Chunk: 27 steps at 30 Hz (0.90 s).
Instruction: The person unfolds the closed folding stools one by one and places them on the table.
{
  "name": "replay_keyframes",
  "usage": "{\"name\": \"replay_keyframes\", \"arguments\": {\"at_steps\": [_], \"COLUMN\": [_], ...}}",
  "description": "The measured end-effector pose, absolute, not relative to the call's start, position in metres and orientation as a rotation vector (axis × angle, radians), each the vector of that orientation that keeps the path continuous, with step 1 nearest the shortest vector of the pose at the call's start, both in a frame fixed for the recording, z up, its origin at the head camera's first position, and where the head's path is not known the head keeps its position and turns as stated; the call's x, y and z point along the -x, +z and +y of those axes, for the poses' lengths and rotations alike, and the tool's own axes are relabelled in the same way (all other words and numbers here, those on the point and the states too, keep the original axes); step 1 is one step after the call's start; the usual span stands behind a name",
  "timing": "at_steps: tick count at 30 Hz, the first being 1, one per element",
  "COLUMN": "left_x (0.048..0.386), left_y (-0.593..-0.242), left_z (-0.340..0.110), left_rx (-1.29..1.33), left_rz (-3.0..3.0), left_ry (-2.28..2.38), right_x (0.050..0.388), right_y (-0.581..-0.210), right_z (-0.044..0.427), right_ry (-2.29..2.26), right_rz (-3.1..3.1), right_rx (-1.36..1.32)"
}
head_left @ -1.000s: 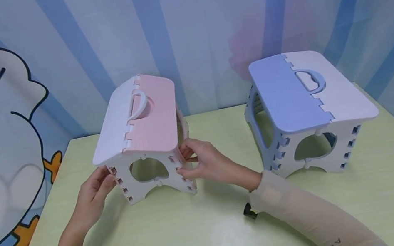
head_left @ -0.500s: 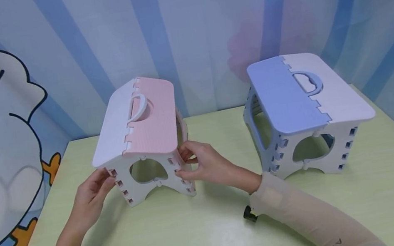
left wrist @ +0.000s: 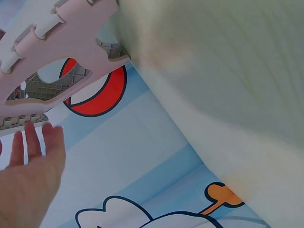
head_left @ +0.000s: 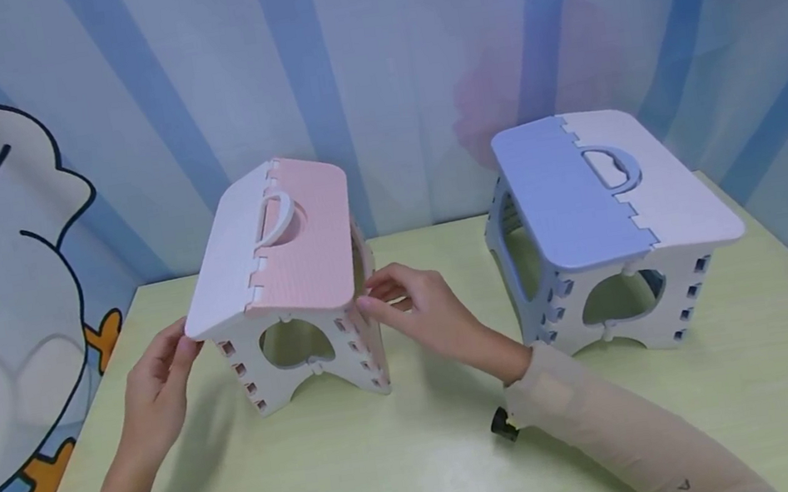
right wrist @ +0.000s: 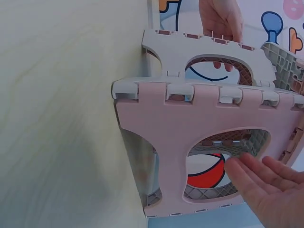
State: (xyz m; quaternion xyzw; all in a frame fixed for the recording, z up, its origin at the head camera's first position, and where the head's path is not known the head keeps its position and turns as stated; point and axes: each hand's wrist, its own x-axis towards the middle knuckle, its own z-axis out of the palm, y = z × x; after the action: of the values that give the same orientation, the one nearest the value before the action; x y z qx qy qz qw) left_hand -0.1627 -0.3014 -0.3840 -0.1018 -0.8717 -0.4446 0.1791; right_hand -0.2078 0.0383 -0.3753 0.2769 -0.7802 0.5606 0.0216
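Note:
A pink and white folding step stool point(head_left: 311, 249) stands on its legs at the left, its two-part top peaked along the hinge line. My left hand point(head_left: 153, 389) is at the top's front left corner, fingertips by the edge; the left wrist view shows its fingers point(left wrist: 32, 140) fairly straight beside the seat's rim. On the other side, my right hand point(head_left: 433, 312) reaches to the upper right of the stool's frame. In the right wrist view its loosely bent fingers point(right wrist: 266, 173) lie near the oval opening in the pink side panel. Whether they touch it I cannot tell.
A blue and white folding stool point(head_left: 568, 196) stands upright to the right, its top flat. Both stools are on a pale green table point(head_left: 412, 479). Behind it hangs a striped blue cloth point(head_left: 407, 68) with cartoon figures.
My left hand has moved up and left from the stool's front left leg to the corner of its top. My right hand has lifted slightly off the right leg edge, its fingers loosened.

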Motion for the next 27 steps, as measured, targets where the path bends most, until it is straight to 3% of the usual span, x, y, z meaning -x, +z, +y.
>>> {"name": "replay_keyframes", "arguments": {"at_steps": [5, 15, 27], "left_x": [0.162, 0.172, 0.182], "left_y": [-0.376, -0.35, -0.313], "left_z": [-0.303, -0.304, -0.294], "left_rx": [0.219, 0.401, 0.58], "left_rz": [-2.427, -2.433, -2.631], "left_ry": [-1.203, -1.144, -1.051], "right_x": [0.211, 0.219, 0.225], "right_y": [-0.37, -0.355, -0.323], "right_z": [0.041, 0.048, 0.029], "right_ry": [1.701, 1.461, 1.357], "right_rz": [-2.404, -2.422, -2.538], "right_rx": [-0.751, -0.723, -0.859]}}
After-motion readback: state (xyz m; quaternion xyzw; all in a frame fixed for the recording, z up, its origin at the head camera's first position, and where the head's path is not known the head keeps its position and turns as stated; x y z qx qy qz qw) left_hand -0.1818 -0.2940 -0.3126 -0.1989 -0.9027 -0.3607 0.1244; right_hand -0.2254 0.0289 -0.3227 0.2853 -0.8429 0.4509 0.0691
